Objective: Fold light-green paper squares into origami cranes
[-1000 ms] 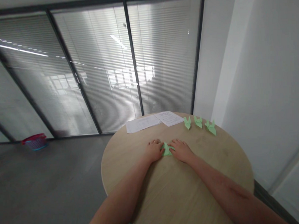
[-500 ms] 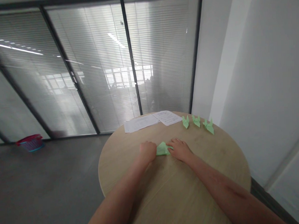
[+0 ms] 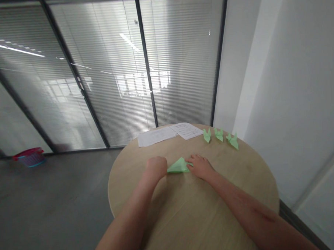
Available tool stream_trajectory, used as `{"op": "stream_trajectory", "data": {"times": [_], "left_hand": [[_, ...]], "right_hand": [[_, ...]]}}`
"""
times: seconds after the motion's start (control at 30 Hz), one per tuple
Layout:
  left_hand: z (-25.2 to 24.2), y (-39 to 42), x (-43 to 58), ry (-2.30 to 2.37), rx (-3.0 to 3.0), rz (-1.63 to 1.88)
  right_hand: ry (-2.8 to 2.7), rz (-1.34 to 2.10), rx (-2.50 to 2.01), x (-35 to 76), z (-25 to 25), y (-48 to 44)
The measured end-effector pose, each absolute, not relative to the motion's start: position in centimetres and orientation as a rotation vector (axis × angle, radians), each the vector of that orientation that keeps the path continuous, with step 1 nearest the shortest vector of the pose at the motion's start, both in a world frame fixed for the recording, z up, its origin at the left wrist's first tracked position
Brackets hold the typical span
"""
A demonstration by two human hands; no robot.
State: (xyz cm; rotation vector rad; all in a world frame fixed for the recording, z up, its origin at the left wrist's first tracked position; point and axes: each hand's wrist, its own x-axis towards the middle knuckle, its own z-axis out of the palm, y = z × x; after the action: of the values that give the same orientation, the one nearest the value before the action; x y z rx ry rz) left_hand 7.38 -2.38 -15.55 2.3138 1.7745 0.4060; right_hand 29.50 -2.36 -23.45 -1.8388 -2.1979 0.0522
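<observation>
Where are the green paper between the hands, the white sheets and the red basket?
green paper (image 3: 178,165): head view, its flat middle.
white sheets (image 3: 155,136): head view, left sheet's middle.
red basket (image 3: 31,160): head view, side wall.

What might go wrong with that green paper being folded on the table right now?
1. The left hand seems to pull one tip of the green paper while the right hand pins the other end; too hard a pull could tear it or skew the crease.
2. The three folded green figures stand near the far edge of the table; a sweeping forearm might knock them off.
</observation>
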Motion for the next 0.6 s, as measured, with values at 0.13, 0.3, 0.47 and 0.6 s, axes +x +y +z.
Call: {"op": "stream_trajectory", "data": {"times": [0.13,0.3,0.47,0.6], "left_hand": [[-15.3,-1.3,8.1,1.845,2.482,0.444],[-18.3,-0.6,10.2,1.578,2.710,0.389],[-21.0,0.0,10.7,1.498,2.745,0.305],[-21.6,0.4,10.6,1.459,2.752,0.249]], "right_hand": [[-2.211,0.046,-1.837,29.6,-23.5,-2.3],[-2.242,0.031,-1.841,29.8,-23.3,-2.5],[-2.262,0.017,-1.845,29.7,-22.9,-2.8],[-2.263,0.014,-1.851,29.6,-22.9,-2.8]]}}
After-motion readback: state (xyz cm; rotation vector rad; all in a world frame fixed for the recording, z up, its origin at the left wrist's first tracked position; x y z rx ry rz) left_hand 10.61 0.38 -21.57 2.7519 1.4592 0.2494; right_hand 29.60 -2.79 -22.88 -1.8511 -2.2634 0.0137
